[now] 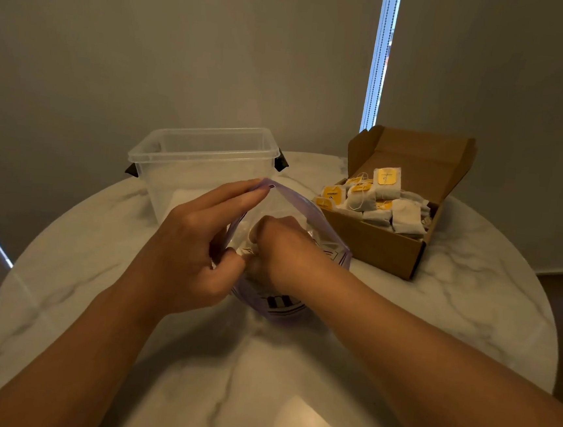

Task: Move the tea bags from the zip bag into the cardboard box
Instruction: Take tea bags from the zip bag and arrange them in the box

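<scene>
A clear zip bag (320,223) with a purple rim stands open in the middle of the round table. My left hand (195,250) pinches its near-left rim and holds the mouth wide. My right hand (280,247) is sunk inside the bag with curled fingers; a bit of pale tea bag shows by its knuckles, the rest is hidden. To the right sits an open cardboard box (379,245), lid flap up, filled with several white tea bags (376,198) carrying yellow tags.
A clear plastic tub (203,158) with black clips stands behind the bag at the left. The white marble table (292,384) is round, with its edge close behind the box and tub. Blinds hang behind.
</scene>
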`<move>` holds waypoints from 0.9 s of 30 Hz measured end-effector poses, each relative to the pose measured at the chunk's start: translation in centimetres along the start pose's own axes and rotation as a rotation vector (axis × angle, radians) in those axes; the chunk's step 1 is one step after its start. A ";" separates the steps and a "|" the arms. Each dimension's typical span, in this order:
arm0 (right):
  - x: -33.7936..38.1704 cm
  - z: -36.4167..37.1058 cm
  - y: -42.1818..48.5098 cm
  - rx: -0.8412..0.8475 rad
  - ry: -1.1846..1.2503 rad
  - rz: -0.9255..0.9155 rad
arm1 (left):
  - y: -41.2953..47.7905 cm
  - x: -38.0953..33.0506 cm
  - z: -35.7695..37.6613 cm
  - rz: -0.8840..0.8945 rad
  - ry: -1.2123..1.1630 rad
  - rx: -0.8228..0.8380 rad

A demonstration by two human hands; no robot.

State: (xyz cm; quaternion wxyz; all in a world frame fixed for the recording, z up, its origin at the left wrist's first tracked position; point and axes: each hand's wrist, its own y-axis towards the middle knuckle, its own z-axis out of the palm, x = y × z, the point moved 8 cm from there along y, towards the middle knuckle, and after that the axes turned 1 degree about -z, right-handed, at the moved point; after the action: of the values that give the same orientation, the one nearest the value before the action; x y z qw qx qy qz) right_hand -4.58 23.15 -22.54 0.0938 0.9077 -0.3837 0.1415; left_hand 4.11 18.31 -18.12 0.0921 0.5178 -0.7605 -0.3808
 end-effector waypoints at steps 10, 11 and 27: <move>0.2 0.1 0.5 -0.078 -0.124 -0.049 | -0.1 0.2 0.1 -0.016 0.000 0.007; 0.4 -0.2 0.1 -0.127 -0.093 -0.084 | -0.1 0.2 0.2 -0.017 0.003 0.007; -1.1 -0.6 -2.2 0.181 -0.289 0.034 | -0.1 0.1 0.4 -0.027 -0.011 0.027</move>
State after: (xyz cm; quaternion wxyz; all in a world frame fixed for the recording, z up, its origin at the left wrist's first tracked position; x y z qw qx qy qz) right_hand -3.83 25.50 -22.48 -0.0467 0.9167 -0.3942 0.0452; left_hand 3.92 18.44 -18.47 0.0760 0.5273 -0.7588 -0.3747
